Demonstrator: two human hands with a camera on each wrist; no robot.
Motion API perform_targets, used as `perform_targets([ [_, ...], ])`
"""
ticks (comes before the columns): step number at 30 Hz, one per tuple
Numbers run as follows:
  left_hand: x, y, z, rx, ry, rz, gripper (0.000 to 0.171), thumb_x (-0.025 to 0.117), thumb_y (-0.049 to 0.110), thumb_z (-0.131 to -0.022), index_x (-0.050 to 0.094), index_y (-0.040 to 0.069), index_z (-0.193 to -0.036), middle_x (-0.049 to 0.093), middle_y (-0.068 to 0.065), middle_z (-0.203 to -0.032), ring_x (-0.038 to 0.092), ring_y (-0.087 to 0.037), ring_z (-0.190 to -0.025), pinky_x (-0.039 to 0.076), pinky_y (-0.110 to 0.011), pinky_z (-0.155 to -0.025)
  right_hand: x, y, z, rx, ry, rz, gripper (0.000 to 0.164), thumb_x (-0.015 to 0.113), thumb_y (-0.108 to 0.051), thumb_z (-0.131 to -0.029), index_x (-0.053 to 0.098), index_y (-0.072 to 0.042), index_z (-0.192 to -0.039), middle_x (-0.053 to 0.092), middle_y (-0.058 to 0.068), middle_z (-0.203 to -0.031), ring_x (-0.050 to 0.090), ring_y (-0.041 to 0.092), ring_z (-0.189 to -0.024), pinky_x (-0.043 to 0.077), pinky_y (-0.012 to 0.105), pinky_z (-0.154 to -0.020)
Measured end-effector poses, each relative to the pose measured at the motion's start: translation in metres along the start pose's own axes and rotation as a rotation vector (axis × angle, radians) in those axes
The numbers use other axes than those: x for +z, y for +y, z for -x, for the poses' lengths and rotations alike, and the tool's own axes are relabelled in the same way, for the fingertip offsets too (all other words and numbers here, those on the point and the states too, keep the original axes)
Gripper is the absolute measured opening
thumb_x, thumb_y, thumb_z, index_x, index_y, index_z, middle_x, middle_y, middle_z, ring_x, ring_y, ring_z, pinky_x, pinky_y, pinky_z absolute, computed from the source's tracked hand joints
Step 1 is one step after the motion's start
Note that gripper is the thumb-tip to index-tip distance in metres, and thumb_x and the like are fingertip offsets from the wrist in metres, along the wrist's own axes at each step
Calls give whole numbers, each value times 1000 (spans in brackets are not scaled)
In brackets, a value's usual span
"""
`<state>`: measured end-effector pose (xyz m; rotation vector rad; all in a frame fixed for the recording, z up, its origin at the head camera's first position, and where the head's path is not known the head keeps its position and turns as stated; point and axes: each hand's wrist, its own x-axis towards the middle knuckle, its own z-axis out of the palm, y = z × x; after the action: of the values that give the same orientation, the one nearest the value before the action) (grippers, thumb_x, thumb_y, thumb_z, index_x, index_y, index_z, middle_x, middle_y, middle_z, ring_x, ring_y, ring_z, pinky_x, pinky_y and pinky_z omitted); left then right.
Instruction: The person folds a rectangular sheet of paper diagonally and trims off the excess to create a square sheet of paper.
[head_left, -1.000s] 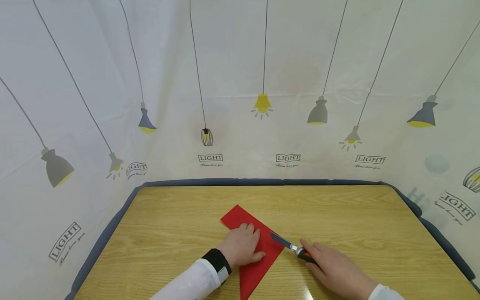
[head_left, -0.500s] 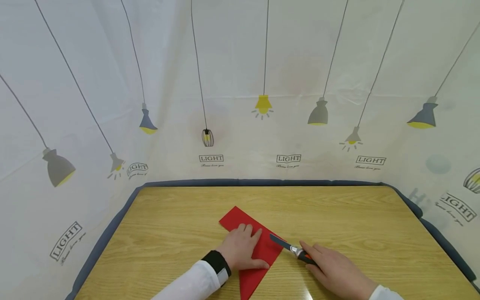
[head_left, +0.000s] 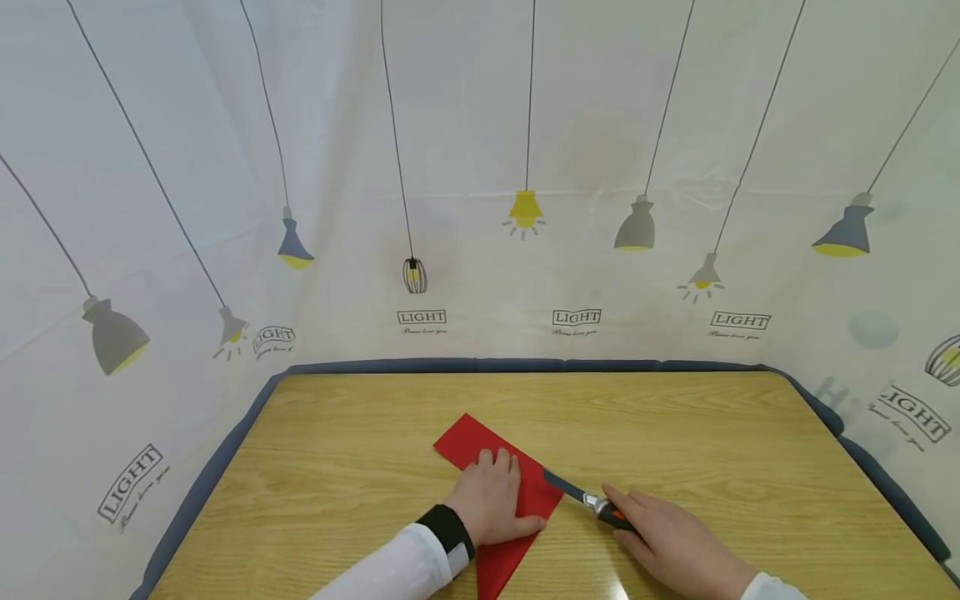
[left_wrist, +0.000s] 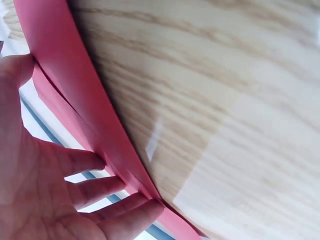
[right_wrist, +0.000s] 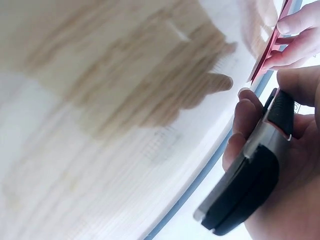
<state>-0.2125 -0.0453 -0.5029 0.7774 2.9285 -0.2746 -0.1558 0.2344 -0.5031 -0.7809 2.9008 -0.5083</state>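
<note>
A folded sheet of red paper (head_left: 467, 438) lies at an angle on the wooden table. My left hand (head_left: 491, 498) rests on it with fingers extended and the thumb spread towards its right edge. In the left wrist view the layered paper (left_wrist: 85, 85) shows a gap along its fold beside the fingertips. My right hand (head_left: 675, 537) grips a utility knife (head_left: 592, 501) with a dark blade and a black, silver and orange handle. The blade's tip end overlaps the paper's upper right edge. The right wrist view shows the handle (right_wrist: 245, 192) inside the curled fingers; the blade is hidden there.
The wooden tabletop (head_left: 345, 442) stretches around the paper on all sides. A dark blue padded edge (head_left: 525, 365) runs along its back and sides. Behind hangs a white curtain (head_left: 465, 125) printed with lamps.
The red paper has slid slightly left and its left hand has shifted on it, the thumb spreading out. The blade now overlaps less of the paper, near its edge; the right hand has barely moved.
</note>
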Motion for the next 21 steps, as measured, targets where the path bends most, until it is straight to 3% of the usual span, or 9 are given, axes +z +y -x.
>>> perform_targets([
  [7, 2, 0, -1, -4, 5, -22, 93, 59, 79, -83, 57, 10, -145, 58, -8, -128, 52, -23, -105, 57, -30, -80, 1, 0, -1, 11, -6, 9, 60, 68, -31, -99, 49, -12, -152, 57, -16, -100, 47, 0, -76, 46, 28, -68],
  [12, 2, 1, -1, -7, -17, -10, 105, 53, 88, -79, 52, 10, -149, 55, -10, -138, 52, -25, -114, 55, -35, -91, 1, 1, 0, 7, -4, 3, 60, 68, -31, -100, 49, -12, -153, 56, -16, -99, 46, 0, -76, 45, 27, -67],
  [15, 3, 2, 0, -2, -34, -11, 109, 50, 93, -75, 47, 18, -155, 52, -10, -142, 51, -27, -117, 54, -38, -96, 2, 1, 0, 6, -8, -1, 60, 68, -31, -100, 49, -12, -153, 55, -16, -97, 45, 1, -75, 43, 26, -66],
  [21, 4, -1, 3, 23, -55, 35, 98, 54, 88, -78, 41, 32, -158, 48, -12, -148, 47, -30, -125, 50, -43, -101, 1, 1, 0, 7, -17, -9, 59, 68, -31, -100, 49, -12, -152, 55, -16, -98, 45, 1, -75, 43, 26, -66],
])
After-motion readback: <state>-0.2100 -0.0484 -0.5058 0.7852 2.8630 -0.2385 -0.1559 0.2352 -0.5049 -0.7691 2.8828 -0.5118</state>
